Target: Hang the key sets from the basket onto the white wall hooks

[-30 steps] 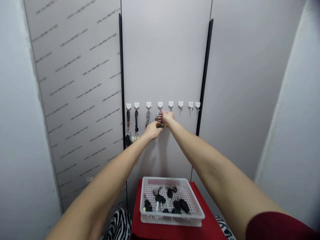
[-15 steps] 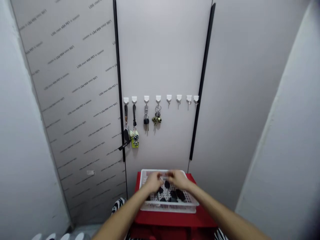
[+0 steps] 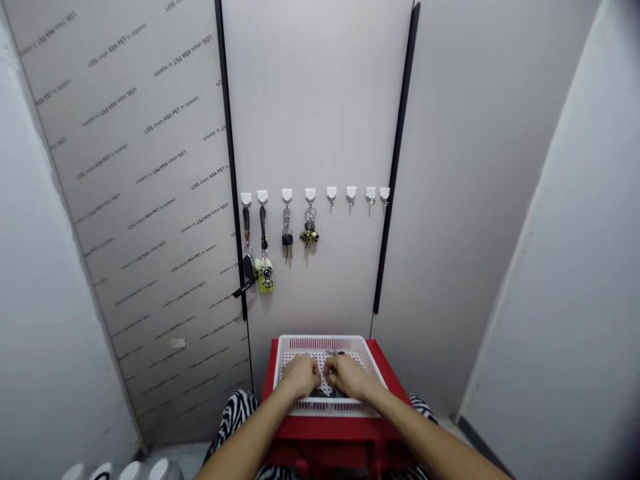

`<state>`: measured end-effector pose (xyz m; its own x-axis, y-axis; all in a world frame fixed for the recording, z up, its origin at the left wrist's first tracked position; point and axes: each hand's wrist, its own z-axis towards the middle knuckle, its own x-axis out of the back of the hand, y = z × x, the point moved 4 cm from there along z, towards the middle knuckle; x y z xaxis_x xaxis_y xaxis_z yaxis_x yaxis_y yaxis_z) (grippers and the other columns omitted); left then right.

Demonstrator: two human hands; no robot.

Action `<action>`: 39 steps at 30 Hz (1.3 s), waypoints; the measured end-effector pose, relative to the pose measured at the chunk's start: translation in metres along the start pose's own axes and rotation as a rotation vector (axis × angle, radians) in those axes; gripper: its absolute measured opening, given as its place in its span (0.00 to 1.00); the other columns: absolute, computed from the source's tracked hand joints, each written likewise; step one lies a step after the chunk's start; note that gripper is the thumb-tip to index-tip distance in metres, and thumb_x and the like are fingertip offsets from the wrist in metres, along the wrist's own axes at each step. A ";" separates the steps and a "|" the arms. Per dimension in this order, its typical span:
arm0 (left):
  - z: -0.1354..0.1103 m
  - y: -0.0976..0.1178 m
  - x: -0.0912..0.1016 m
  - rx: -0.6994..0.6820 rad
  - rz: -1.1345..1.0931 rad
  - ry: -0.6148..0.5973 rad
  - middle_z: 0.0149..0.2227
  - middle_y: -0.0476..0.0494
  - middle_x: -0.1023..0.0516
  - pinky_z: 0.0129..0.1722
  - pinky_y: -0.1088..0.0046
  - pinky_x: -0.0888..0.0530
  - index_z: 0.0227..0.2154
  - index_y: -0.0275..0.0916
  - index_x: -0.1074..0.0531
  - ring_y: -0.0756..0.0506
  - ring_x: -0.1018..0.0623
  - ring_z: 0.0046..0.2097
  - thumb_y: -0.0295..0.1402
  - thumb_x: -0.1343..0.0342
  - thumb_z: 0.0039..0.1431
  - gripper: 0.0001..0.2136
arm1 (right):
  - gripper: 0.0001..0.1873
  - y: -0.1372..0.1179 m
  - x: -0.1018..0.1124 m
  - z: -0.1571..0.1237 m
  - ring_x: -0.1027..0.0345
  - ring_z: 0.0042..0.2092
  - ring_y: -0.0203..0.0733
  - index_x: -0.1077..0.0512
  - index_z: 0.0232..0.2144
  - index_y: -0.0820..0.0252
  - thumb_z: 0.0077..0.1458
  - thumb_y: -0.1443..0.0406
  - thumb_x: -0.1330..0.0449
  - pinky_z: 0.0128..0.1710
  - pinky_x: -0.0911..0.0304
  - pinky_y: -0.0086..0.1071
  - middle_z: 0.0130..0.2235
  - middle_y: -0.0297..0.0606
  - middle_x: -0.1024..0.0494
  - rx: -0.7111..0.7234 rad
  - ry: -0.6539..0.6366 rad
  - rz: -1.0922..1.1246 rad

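Note:
A white plastic basket (image 3: 278, 360) with a perforated floor sits in front of me on a red stool-like stand. My left hand (image 3: 303, 375) is down in its left half, fingers curled inward. Close beside it, my right hand (image 3: 346, 375) is in the right half with its fingers bent into a pinch. Whatever either hand grips is too small or hidden to name. Dark small items (image 3: 323, 393), perhaps keys, lie on the basket floor below the hands, partly covered by them. A small metal piece (image 3: 331, 352) shows just beyond my right hand.
White hooks run across the wall panel. Four at left carry key rings: a dark strap with a black tag (image 3: 246, 223), an astronaut charm (image 3: 267, 277), black-headed keys (image 3: 287, 239) and a gold-green charm (image 3: 310, 236). White-lidded containers (image 3: 159, 469) stand at lower left; the red stand (image 3: 327, 430) supports the basket.
Both hands have moved from the far part of the basket down and nearer to me, over the dark items. The view has shifted slightly. Hanging key rings stay on their hooks.

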<state>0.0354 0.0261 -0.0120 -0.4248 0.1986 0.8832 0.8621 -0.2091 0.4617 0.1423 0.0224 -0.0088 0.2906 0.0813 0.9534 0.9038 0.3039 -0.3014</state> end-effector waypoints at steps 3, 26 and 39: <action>0.002 -0.002 0.000 -0.016 -0.043 0.019 0.24 0.47 0.28 0.28 0.79 0.38 0.22 0.37 0.30 0.50 0.31 0.29 0.26 0.54 0.36 0.09 | 0.14 -0.001 0.002 -0.001 0.39 0.32 0.37 0.32 0.28 0.59 0.36 0.70 0.53 0.30 0.48 0.26 0.29 0.39 0.31 -0.008 0.037 -0.056; 0.004 -0.008 -0.005 -0.089 -0.087 0.017 0.27 0.48 0.30 0.26 0.78 0.40 0.30 0.38 0.32 0.51 0.33 0.28 0.30 0.51 0.36 0.13 | 0.14 0.007 0.012 0.005 0.39 0.29 0.38 0.32 0.27 0.63 0.34 0.68 0.50 0.26 0.48 0.27 0.28 0.42 0.29 0.011 -0.015 -0.133; -0.001 0.004 -0.001 -0.326 -0.604 0.043 0.26 0.50 0.32 0.27 0.81 0.39 0.29 0.33 0.35 0.54 0.36 0.27 0.29 0.53 0.40 0.10 | 0.08 -0.015 0.024 0.016 0.46 0.15 0.27 0.44 0.18 0.63 0.40 0.63 0.55 0.15 0.49 0.22 0.13 0.26 0.42 -0.117 0.103 0.922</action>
<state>0.0393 0.0242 -0.0106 -0.8211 0.3339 0.4630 0.3468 -0.3526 0.8692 0.1310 0.0346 0.0188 0.9300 0.1567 0.3325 0.3265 0.0634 -0.9431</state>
